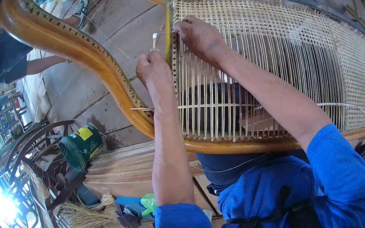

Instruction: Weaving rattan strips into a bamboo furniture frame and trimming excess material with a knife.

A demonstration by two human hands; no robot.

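Note:
A wooden chair frame (114, 84) with a woven cane panel (281, 14) lies across my lap. My left hand (155, 68) is closed just left of the panel's drilled edge rail (173, 51), with a short pale strip (154, 41), whitish at its tip, rising from the fingers. My right hand (199, 36) pinches at the rail's right side, by the panel's upper left corner. Between that strip's tip and my right fingertips runs a thin line; what those fingertips grip is hidden. Close crosswise weaving covers the panel's far and right parts; its near left part is mostly lengthwise strands.
A green bucket (81, 147) lies tipped on the left, near dark curved chair parts (38, 140). Below it are a bundle of pale fibres (86, 213) and a bright green bag (149, 204). Another person's leg and shoe (82, 11) show at upper left. Boards cover the floor.

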